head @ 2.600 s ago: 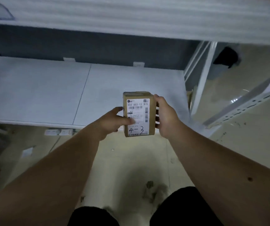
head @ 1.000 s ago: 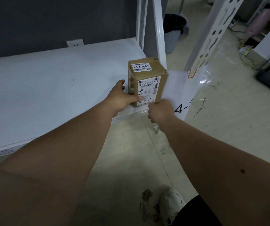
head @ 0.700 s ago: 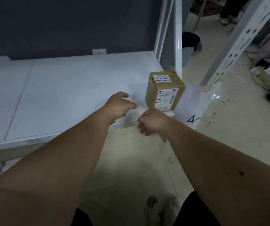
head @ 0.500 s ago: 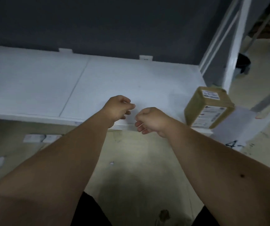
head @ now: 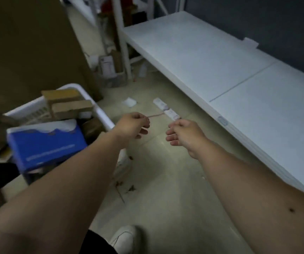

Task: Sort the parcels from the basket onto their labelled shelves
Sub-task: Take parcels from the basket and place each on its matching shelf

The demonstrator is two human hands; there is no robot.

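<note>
Both arms are bare, with no sleeves. The right forearm [head: 257,195] has a small dark mole. The person wears dark shorts [head: 96,243] and a white lace-up shoe [head: 124,239].

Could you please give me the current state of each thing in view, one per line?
left hand: fingers loosely curled, holding nothing.
right hand: fingers loosely curled, holding nothing.
basket: on the floor to the left, still holding parcels.
blue box: lying in the basket, on top.
brown cartons: stacked at the basket's far end.
shelf: bare over the part in view.
power strips: lying on the floor beside the shelf.
</note>
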